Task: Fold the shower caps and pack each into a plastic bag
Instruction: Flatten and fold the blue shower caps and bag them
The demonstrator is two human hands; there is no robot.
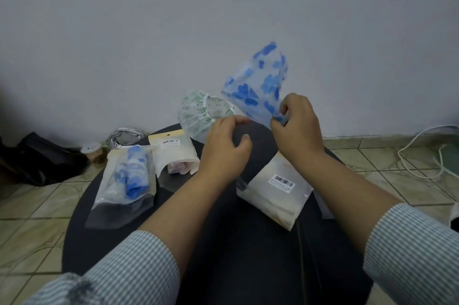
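Note:
My right hand [296,128] pinches the lower edge of a clear shower cap with blue flowers [258,83], which stands up in the air above the dark round table [223,242]. My left hand [224,149] hovers beside it with fingers curled, holding nothing. A green-patterned shower cap [201,112] lies at the table's far edge. A plastic bag [125,183] at the left holds a rolled blue cap. A second bag [173,155] behind it holds a pinkish cap. A flat bag with a barcode label [273,190] lies under my right forearm.
On the tiled floor [37,207] at the left sit a dark bag [42,158], a small paper cup [93,153] and a silver pouch [124,137]. White cables [422,153] run along the floor at the right. The wall stands close behind the table.

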